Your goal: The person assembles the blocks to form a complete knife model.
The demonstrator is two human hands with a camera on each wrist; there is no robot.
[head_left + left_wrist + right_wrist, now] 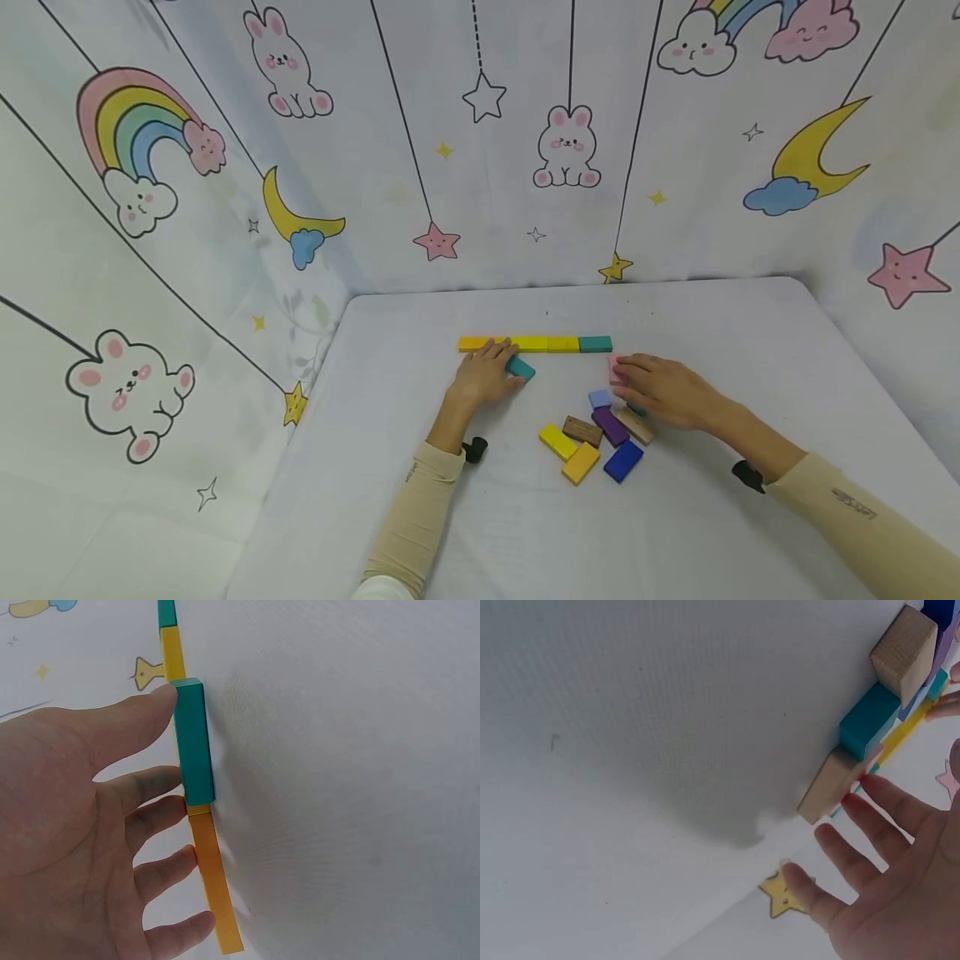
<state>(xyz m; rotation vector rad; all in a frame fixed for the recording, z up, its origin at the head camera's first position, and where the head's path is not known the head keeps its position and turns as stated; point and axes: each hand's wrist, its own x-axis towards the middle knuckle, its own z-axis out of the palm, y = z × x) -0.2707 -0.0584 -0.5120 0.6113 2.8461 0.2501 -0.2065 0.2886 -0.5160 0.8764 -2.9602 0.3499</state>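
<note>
In the head view my left hand [483, 375] is at the row's left part, its thumb and index finger pinching a teal block [521, 368]. The left wrist view shows the thumb at one end of that teal block [195, 742] and the index finger by the other; the remaining fingertips lie along the row's orange block [217, 885]. My right hand [667, 390] reaches over the loose blocks, fingers fairly straight, fingertips at a pink block [614, 369]. In the right wrist view its spread fingers are beside a pale wooden block [829, 787] and a teal block [870, 720].
A straight row of orange, yellow [562, 344] and teal [596, 344] blocks lies toward the table's back. Nearer are loose blocks: purple [611, 425], dark blue [623, 461], brown [582, 431], yellow [558, 442], orange [581, 463] and light blue [599, 399]. A patterned cloth wall stands behind the white table [397, 400].
</note>
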